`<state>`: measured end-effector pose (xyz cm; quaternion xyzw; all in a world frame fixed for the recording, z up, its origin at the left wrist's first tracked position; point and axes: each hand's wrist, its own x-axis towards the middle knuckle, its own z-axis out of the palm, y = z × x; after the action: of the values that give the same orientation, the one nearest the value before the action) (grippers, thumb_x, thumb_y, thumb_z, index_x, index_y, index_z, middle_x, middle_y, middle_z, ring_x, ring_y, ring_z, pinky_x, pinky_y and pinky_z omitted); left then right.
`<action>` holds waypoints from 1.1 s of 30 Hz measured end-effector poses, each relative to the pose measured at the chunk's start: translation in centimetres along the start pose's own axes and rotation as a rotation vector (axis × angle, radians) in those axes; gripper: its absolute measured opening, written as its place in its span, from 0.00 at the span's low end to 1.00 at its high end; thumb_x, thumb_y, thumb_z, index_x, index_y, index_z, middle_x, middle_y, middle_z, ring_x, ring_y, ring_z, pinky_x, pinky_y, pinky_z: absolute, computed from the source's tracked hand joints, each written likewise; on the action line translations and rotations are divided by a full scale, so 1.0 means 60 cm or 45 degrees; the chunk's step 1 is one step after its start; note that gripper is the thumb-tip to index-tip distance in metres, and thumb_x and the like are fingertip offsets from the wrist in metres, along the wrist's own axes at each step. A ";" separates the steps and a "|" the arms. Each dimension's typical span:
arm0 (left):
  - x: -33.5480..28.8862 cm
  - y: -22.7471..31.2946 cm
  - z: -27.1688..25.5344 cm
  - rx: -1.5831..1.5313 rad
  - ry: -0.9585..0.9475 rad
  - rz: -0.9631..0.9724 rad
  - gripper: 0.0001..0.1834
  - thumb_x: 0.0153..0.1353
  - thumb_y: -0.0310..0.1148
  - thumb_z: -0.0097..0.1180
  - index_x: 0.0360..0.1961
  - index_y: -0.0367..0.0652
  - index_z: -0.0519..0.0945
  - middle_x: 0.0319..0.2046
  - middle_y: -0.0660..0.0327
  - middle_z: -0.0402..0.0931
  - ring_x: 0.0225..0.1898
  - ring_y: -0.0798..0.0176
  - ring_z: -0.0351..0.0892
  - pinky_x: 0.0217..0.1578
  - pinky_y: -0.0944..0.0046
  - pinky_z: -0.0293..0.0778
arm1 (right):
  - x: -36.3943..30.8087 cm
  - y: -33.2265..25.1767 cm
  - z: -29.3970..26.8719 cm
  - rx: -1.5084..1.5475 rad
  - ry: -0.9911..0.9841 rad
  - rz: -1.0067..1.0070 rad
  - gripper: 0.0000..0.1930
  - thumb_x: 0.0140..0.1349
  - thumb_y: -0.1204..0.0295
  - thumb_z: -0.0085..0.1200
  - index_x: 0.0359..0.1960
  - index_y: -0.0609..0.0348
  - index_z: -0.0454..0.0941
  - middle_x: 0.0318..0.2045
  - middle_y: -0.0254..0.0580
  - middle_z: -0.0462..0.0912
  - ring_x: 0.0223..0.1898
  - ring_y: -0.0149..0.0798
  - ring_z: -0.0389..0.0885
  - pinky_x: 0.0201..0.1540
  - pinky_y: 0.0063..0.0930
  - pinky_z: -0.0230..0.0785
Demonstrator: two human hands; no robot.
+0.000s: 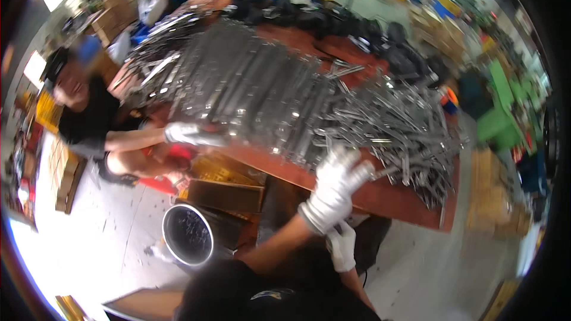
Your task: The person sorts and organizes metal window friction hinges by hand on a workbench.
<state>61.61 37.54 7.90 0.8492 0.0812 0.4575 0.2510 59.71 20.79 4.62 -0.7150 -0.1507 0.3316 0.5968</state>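
On the red desk I see loose metal pieces heaped right and to the far side of the left hand, long axes crossing; that hand, fingers spread, is nearer them than the right hand, whose grip I cannot tell

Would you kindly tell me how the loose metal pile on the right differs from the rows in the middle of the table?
The loose pile lies jumbled, its pieces pointing every way, while the rows lie neatly side by side. The loose pile looks brighter silver; the rows look mostly darker grey. Both rest on the reddish table.
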 end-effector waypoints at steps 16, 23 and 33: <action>0.168 -0.161 0.008 0.499 -1.072 -0.114 0.55 0.53 0.58 0.69 0.79 0.50 0.60 0.78 0.47 0.54 0.80 0.41 0.49 0.74 0.34 0.49 | 0.403 -0.286 -0.247 -2.174 -0.005 -0.310 0.50 0.45 0.66 0.68 0.74 0.60 0.61 0.64 0.58 0.75 0.64 0.57 0.77 0.67 0.49 0.67; 0.173 -0.137 0.078 0.827 -1.140 0.051 0.53 0.55 0.54 0.67 0.77 0.41 0.60 0.61 0.47 0.73 0.64 0.43 0.72 0.65 0.40 0.62 | 0.405 -0.289 -0.245 -2.205 -0.065 -0.405 0.43 0.44 0.68 0.68 0.68 0.63 0.69 0.56 0.58 0.80 0.54 0.55 0.84 0.59 0.44 0.74; 0.186 -0.150 0.051 0.612 -0.901 -0.125 0.37 0.50 0.52 0.74 0.57 0.46 0.77 0.48 0.52 0.78 0.52 0.46 0.79 0.51 0.46 0.73 | 0.306 -0.374 -0.223 -2.005 -0.179 -0.429 0.32 0.60 0.67 0.59 0.68 0.58 0.73 0.31 0.54 0.86 0.37 0.57 0.86 0.44 0.47 0.79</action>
<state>71.25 48.30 10.22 0.9832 0.1348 0.0937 0.0797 86.00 27.38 21.53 -0.8706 -0.4831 0.0780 -0.0509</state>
